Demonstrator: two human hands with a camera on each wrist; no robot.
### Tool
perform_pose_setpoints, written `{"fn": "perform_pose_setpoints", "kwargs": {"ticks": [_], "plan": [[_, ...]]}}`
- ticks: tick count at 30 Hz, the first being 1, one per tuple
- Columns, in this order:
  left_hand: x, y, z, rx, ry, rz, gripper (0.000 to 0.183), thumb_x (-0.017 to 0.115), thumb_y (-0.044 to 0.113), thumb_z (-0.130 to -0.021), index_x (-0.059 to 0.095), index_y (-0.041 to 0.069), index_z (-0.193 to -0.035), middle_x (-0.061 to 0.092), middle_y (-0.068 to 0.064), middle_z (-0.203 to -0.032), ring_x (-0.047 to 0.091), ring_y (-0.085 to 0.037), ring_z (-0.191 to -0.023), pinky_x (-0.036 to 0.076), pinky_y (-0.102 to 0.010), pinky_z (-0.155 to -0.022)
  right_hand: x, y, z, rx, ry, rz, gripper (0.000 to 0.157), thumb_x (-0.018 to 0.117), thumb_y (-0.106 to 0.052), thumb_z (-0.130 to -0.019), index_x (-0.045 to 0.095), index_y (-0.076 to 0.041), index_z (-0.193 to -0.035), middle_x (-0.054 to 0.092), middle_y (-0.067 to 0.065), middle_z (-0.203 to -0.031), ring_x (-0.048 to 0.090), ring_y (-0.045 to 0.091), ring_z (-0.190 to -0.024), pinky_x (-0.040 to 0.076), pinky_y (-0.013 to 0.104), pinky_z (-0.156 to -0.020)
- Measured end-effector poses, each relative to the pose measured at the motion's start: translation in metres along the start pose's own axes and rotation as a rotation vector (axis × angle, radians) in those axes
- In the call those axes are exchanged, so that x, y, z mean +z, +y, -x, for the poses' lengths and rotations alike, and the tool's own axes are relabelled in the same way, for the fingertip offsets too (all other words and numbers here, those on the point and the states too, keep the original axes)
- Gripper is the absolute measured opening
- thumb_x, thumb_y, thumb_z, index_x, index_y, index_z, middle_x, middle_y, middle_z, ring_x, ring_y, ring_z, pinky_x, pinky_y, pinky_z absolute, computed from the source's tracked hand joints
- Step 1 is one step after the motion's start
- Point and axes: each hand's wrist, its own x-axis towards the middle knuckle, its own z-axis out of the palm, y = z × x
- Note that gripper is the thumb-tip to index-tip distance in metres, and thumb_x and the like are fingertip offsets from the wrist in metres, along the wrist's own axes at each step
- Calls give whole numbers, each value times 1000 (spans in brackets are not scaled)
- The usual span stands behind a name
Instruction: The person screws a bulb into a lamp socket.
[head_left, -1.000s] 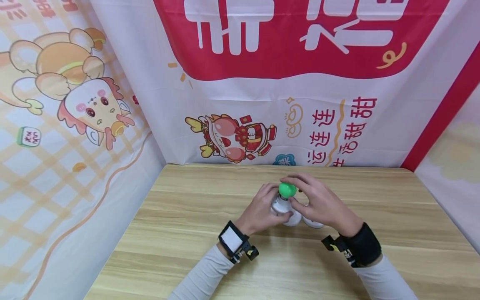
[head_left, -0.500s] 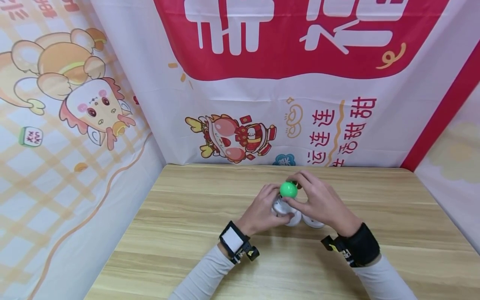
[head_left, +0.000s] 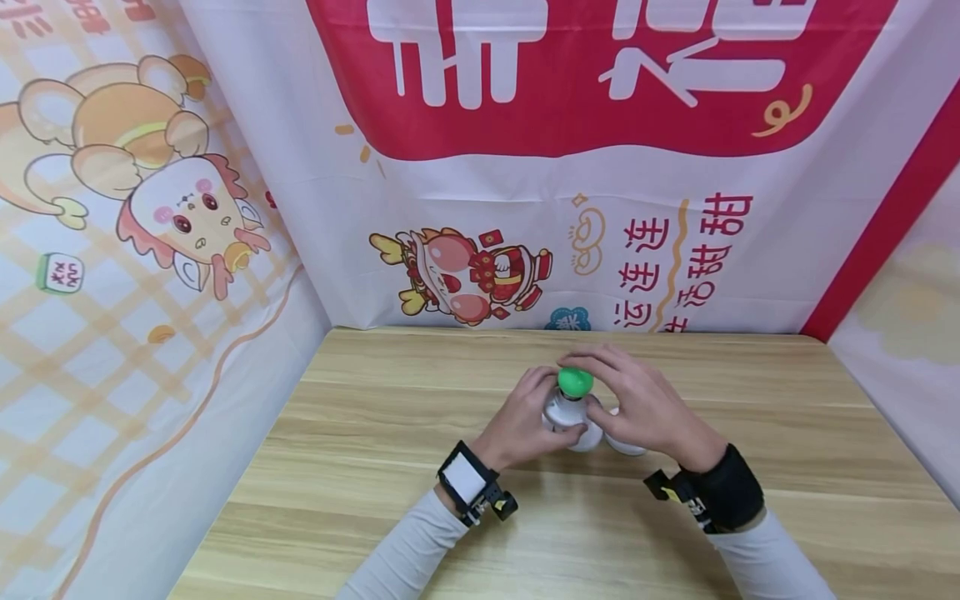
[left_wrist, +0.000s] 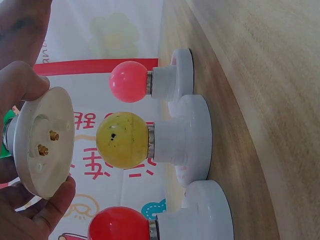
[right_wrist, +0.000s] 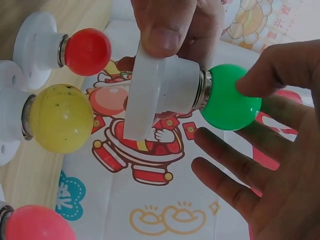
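My left hand (head_left: 525, 419) grips a white lamp socket (right_wrist: 160, 95) by its round base, held above the table. In the left wrist view, the underside of this socket shows two brass screws. A green light bulb (right_wrist: 232, 97) sits in the socket's neck, with a strip of metal cap visible between them. My right hand (head_left: 637, 402) holds the bulb, its thumb (right_wrist: 272, 70) overlapping the bulb and a forefinger passing behind it in the right wrist view. The other fingers (right_wrist: 235, 155) stretch out beside the bulb.
Below the hands, a red bulb (left_wrist: 120, 225), a yellow bulb (left_wrist: 122, 140) and a pink bulb (left_wrist: 130, 81) stand in white sockets in a row on the wooden table (head_left: 360, 500). A printed cloth (head_left: 465, 183) hangs behind the table.
My right hand's fingers and thumb have shifted around the green bulb, the thumb now lower and to the right. The left hand and socket stay nearly in place.
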Motion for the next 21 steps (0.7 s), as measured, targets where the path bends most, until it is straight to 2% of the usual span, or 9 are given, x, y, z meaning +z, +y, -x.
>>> {"fn": "perform_pose_setpoints", "kwargs": {"ticks": [3, 7, 11, 21], "plan": [[0, 0, 0, 1, -2, 1, 71, 73, 46, -80, 48, 12, -137, 49, 2, -131, 40, -7, -120, 46, -22, -97, 0, -1, -1, -4, 5, -1, 49, 66, -18, -79, 60, -21, -128, 58, -3, -128, 52, 15, -117, 54, 42, -89], [0, -1, 0, 6, -4, 5, 70, 72, 44, -80, 47, 13, -138, 49, 2, -132, 39, -6, -120, 45, -22, -98, -1, -1, -1, -10, 21, -2, 49, 68, -20, -79, 61, -19, -128, 59, 2, -126, 55, 20, -115, 55, 45, -86], [-1, -1, -1, 16, -1, 5, 70, 73, 43, -80, 47, 14, -138, 49, 2, -133, 39, -6, -121, 45, -21, -99, -1, -2, -1, 0, 31, 7, 48, 70, -26, -80, 61, -18, -127, 60, 4, -125, 57, 21, -112, 56, 46, -83], [-1, -1, -1, 37, 14, -3, 68, 74, 42, -79, 49, 14, -135, 49, 3, -132, 39, -7, -121, 45, -21, -99, 4, -1, -1, 49, 50, 29, 47, 74, -37, -80, 62, -16, -121, 60, 0, -115, 60, 13, -90, 57, 33, -70]]}}
